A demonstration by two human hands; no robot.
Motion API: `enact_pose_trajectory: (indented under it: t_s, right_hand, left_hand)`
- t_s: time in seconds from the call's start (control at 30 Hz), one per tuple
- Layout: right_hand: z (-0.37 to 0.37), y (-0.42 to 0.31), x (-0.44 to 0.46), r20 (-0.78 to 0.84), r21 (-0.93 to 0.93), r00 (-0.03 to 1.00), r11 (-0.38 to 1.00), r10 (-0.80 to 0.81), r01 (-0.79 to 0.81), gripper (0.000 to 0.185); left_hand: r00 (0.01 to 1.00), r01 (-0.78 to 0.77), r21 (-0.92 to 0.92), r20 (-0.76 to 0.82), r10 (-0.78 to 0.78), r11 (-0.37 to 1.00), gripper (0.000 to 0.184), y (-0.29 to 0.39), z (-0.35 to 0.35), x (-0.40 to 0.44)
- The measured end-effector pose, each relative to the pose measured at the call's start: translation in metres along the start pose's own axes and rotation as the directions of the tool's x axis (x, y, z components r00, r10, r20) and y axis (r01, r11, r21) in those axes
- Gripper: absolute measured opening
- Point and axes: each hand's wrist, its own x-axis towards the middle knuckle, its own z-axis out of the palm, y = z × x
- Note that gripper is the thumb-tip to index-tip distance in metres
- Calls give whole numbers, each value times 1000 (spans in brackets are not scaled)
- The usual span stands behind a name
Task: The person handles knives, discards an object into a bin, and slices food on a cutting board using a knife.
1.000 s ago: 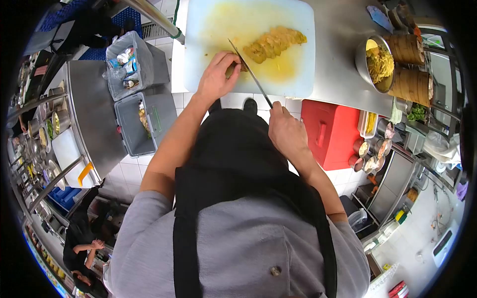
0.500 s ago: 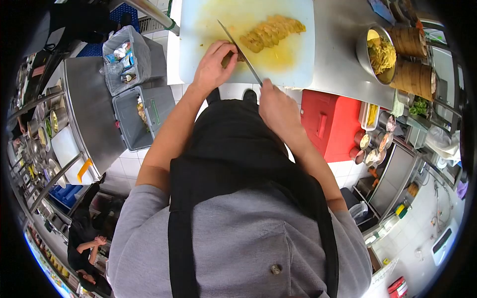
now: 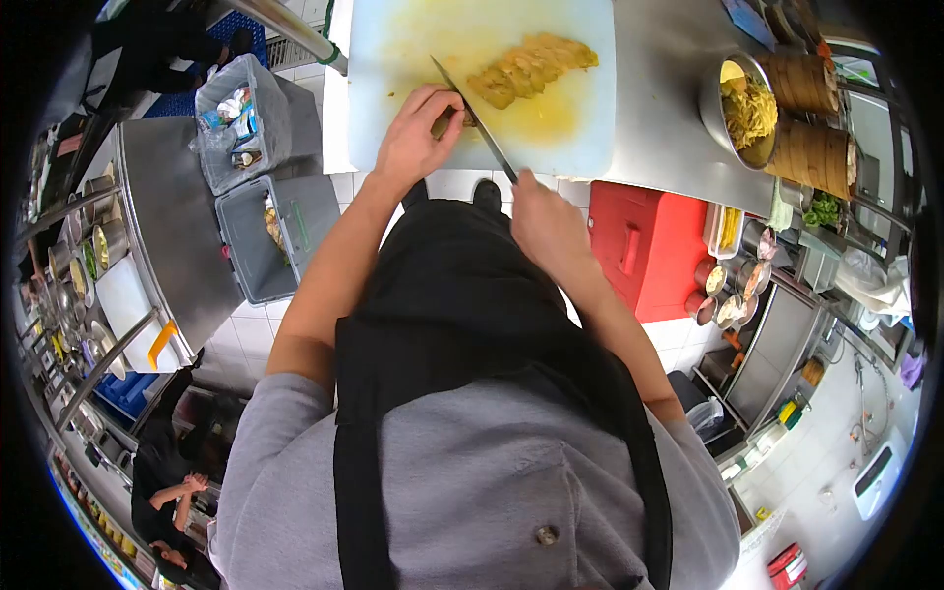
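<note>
On the white cutting board (image 3: 585, 118), my left hand (image 3: 418, 133) is closed, fingertips curled over a piece of yellow-green vegetable (image 3: 444, 122) that they partly hide. My right hand (image 3: 553, 218) grips the handle of a long kitchen knife (image 3: 486, 135) at the board's near edge. The blade slants away to the upper left, just right of my left fingertips and beside the held piece. Whether the edge is in the vegetable, I cannot tell. Beyond the blade, a row of sliced yellow-green vegetable (image 3: 531, 71) lies overlapping, with yellow liquid around it.
To the right stand a metal bowl of yellow shreds (image 3: 749, 110) and bamboo steamers (image 3: 811, 157). A red box (image 3: 639, 251) is below the counter. Left are a lined bin (image 3: 270, 162), a grey tub (image 3: 241, 246) and a steel table (image 3: 177, 216). Another person (image 3: 162, 472) stands lower left.
The knife and my right hand have drawn back slightly toward my body. My left hand keeps its hold on the vegetable piece. The whole view has shifted a little.
</note>
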Motion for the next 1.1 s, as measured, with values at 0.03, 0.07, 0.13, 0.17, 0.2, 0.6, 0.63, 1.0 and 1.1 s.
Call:
enact_pose_trajectory:
  t_s: [0.03, 0.07, 0.13, 0.17, 0.2, 0.6, 0.63, 1.0, 1.1]
  right_hand:
    - [7, -2, 17, -28, -16, 999, 999, -29, 29, 18]
    - [11, -2, 26, -57, -31, 997, 998, -59, 58, 18]
    - [17, 1, 19, -53, -32, 997, 998, -49, 47, 18]
    - [18, 3, 13, -39, -39, 998, 998, -42, 40, 18]
    - [18, 6, 4, -47, -39, 998, 999, -39, 37, 18]
    - [-15, 16, -33, -40, -123, 999, 992, -10, 5, 16]
    - [-21, 16, -36, -44, -77, 999, 997, -16, 12, 18]
    - [-32, 25, -28, -232, -85, 973, 996, -17, -2, 26]
    - [-34, 28, -22, -212, -105, 976, 994, -46, 24, 27]
  left_hand:
    - [1000, -7, 22, -3, 7, 1000, 16, 0, 0, 0]
    - [1000, -16, 23, 2, 16, 1000, 16, 0, 0, 0]
    - [999, 47, 5, 16, -47, 999, 17, -1, 0, -1]
    - [999, 37, 7, 19, -37, 999, 17, -1, 0, -1]
    - [998, 54, 17, 14, -54, 998, 17, -1, 0, -2]
    - [1000, 5, 126, -13, -3, 992, 15, 22, -31, 37]
    - [996, -89, 212, 31, 85, 973, 15, 22, -35, 49]
    - [854, -328, 325, 503, 131, 887, 40, 44, -47, 43]
    - [848, -376, 379, 508, 149, 846, 45, 40, -44, 47]
